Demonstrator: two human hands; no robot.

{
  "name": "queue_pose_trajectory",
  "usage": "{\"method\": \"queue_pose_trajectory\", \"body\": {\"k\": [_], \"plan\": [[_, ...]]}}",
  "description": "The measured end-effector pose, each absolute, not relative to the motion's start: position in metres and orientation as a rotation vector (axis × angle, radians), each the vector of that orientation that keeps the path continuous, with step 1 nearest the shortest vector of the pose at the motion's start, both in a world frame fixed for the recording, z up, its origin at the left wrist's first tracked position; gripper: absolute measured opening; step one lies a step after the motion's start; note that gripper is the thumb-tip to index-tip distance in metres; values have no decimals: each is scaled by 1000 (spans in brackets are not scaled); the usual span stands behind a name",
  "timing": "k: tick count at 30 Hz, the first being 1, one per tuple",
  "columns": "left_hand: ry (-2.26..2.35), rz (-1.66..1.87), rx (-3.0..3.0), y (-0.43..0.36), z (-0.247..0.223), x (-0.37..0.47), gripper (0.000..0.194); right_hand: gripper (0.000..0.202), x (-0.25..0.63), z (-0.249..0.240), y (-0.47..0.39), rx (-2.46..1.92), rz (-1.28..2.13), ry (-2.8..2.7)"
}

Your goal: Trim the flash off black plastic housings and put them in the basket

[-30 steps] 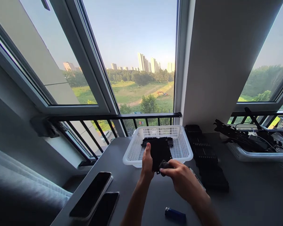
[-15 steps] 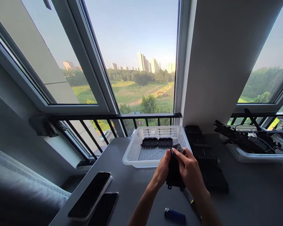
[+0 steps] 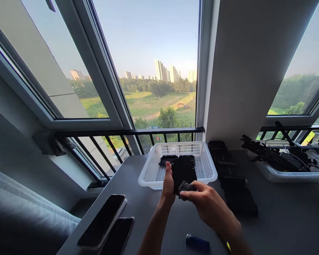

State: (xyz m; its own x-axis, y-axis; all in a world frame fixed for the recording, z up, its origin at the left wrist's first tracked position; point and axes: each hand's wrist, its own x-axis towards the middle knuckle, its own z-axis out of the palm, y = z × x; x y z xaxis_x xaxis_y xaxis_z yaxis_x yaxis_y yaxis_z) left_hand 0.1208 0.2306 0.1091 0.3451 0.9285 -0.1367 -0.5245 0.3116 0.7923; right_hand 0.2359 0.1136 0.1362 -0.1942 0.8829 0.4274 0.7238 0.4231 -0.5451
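My left hand (image 3: 169,186) grips a flat black plastic piece (image 3: 184,170) by its left side, holding it over the front of the white basket (image 3: 159,184). Pinched in my right hand (image 3: 206,198) is a small crumpled dark grey wad (image 3: 185,186), which lies against the lower part of the black piece. Whether it is cloth or a scouring pad I cannot tell. Inside the basket, similar black plastic parts (image 3: 168,160) lie at the back, partly covered by the held piece.
Right of the basket runs a row of black parts (image 3: 240,200). A blue cylinder (image 3: 197,243) lies near the front. Two phones, one larger (image 3: 103,220) and one smaller (image 3: 117,236), rest at left. Another basket (image 3: 284,176) holds dark parts and cables at right.
The black piece has moved left and up over the basket, its broad face now showing. My right hand has shifted down with the grey wad, from the piece's top to its lower part.
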Motion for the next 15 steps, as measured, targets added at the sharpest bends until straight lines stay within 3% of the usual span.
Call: {"method": "queue_pose_trajectory", "body": {"k": [6, 15], "plan": [[603, 907, 895, 219, 105, 125, 62, 36, 262, 119, 130, -1455, 98, -1464], [659, 864, 1014, 209, 94, 136, 63, 41, 244, 122, 135, -1450, 178, -1644]]}}
